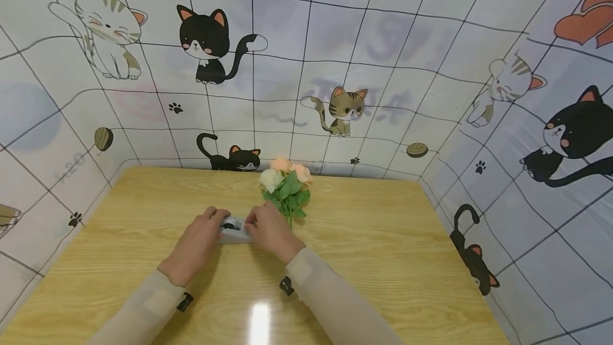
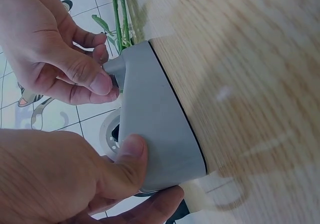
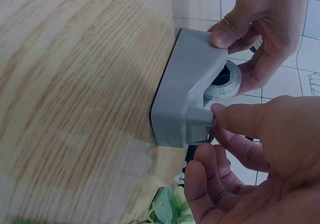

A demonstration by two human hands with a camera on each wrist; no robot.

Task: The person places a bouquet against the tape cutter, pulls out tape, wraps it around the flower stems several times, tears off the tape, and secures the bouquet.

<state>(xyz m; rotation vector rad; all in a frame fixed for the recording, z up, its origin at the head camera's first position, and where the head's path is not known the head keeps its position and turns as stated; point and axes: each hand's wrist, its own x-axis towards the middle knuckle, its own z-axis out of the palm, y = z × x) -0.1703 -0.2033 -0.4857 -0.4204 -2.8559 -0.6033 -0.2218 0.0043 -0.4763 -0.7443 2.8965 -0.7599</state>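
Observation:
A grey tape dispenser (image 1: 234,237) stands on the wooden table, its long side towards me. Inside it sits a roll of clear tape (image 3: 231,86), partly covered by the dispenser wall. My left hand (image 1: 198,238) grips the roll end of the dispenser, thumb on the near side (image 2: 155,114) and fingers around the back. At the cutter end (image 3: 199,119), my right hand (image 1: 275,230) pinches with thumb and index finger at the tape's free end. The clear strip itself is hard to make out there.
Just behind the right hand lies a bunch of artificial roses (image 1: 287,188), peach and white with green leaves. The wooden table (image 1: 373,238) meets a cat-printed cloth (image 1: 282,73) at its back edge and sides.

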